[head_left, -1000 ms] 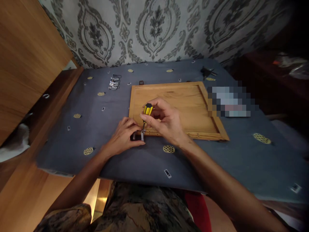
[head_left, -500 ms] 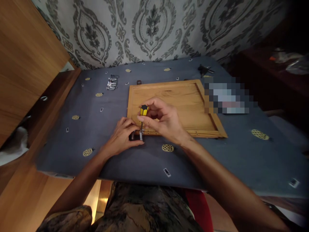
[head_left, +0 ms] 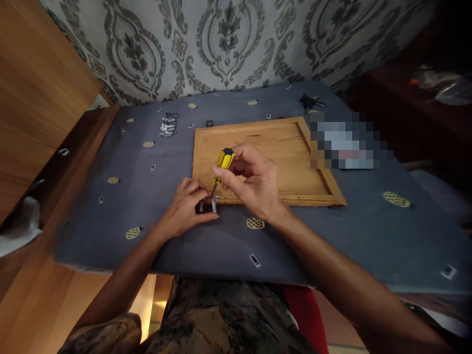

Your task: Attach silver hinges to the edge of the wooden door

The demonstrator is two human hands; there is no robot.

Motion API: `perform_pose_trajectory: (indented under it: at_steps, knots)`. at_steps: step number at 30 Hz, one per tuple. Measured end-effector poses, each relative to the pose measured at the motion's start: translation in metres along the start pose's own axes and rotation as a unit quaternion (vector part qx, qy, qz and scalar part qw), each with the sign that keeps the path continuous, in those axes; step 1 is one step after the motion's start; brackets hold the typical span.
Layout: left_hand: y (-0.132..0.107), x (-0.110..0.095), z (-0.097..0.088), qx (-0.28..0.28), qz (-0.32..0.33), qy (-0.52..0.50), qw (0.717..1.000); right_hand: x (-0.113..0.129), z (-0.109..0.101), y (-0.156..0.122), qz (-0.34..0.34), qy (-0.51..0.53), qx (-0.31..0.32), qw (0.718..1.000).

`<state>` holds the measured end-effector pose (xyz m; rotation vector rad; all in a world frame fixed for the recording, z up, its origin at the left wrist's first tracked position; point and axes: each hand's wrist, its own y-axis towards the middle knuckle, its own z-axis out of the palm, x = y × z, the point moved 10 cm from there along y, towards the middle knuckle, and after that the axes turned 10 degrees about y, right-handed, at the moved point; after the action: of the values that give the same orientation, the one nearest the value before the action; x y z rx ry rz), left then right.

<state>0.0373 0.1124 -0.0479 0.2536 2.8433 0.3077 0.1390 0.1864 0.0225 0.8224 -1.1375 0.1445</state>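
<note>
Between the thumb and fingers of my right hand (head_left: 254,179) is a yellow and black screwdriver (head_left: 225,160), tilted with its shaft pointing down and left. Its tip reaches a small metal cabinet hinge (head_left: 214,204) at the near left edge of a framed wooden door panel (head_left: 258,162). My left hand (head_left: 186,206) is closed around that hinge, fingers on the panel's corner side and thumb below. The panel lies flat on the table. Whether the tip sits in a screw is too small to tell.
Several metal hinges (head_left: 168,126) lie at the back left of the cloth-covered table (head_left: 162,255). A small dark square piece (head_left: 210,123) is behind the panel. Black pliers-like tools (head_left: 310,102) and a blurred-out package (head_left: 346,147) are at the right. A wooden cabinet (head_left: 44,64) stands left.
The screwdriver has gone from nearly upright to leaning, its handle now further right and up. My left hand stays at the hinge. The view has shifted slightly.
</note>
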Motion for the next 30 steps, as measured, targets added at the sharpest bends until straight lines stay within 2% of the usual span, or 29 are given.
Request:
perform_pose_trajectory:
  at_steps: [3, 13, 30]
  knots:
    - [0.0002, -0.0006, -0.001, 0.0, 0.001, -0.007, 1.0, 0.002, -0.004, 0.0008, -0.003, -0.016, -0.015, 1.0]
    - [-0.0003, 0.0004, 0.0005, 0.004, 0.005, -0.001, 1.0, 0.004, 0.0017, -0.0008, -0.021, -0.083, 0.019, 0.996]
    - [-0.0002, -0.0011, 0.0004, 0.009, 0.009, -0.006, 1.0, -0.0007, 0.0042, 0.0001, -0.006, -0.088, 0.038, 0.995]
